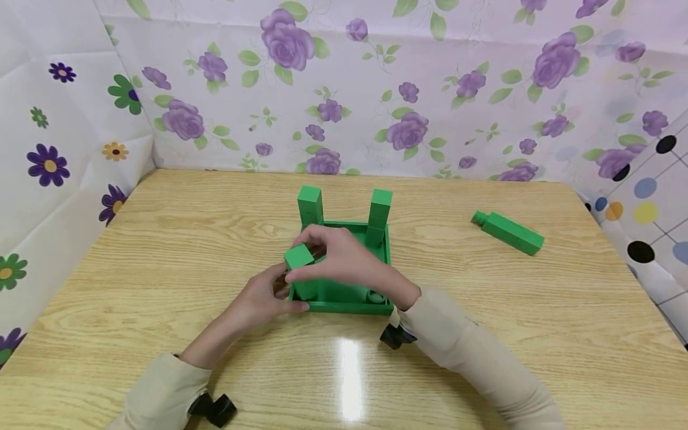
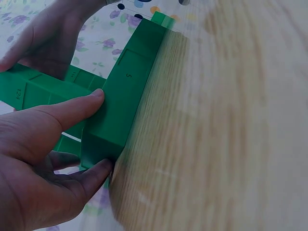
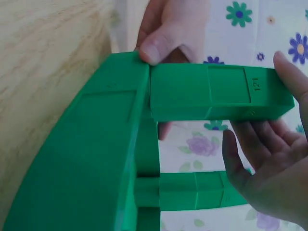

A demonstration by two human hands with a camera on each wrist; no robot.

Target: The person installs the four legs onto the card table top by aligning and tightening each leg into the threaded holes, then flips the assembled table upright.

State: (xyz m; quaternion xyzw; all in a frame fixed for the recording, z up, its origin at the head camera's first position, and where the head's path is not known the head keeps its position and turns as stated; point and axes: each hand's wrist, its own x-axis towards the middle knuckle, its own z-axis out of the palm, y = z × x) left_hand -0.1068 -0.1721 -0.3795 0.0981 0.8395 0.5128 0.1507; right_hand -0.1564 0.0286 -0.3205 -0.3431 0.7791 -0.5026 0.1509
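Observation:
A shallow green tray (image 1: 349, 308) with raised walls lies on the table. At its front left corner stands a square green post (image 1: 298, 257), upright, and my right hand (image 1: 346, 257) grips it near the top between thumb and fingers. My left hand (image 1: 263, 295) pinches the tray's front left corner. In the left wrist view, the left thumb lies on the tray wall (image 2: 130, 77) at the foot of the post. Two more green posts, one rear left (image 1: 310, 204) and one rear right (image 1: 380, 206), rise from the back corners. A round socket (image 1: 375, 297) shows in the front right corner.
A loose green post (image 1: 510, 233) with a threaded end lies on the table, right of the tray. Flower-patterned sheets (image 1: 365, 89) hang behind and beside the wooden table (image 1: 161, 269). Dark devices are strapped under both wrists.

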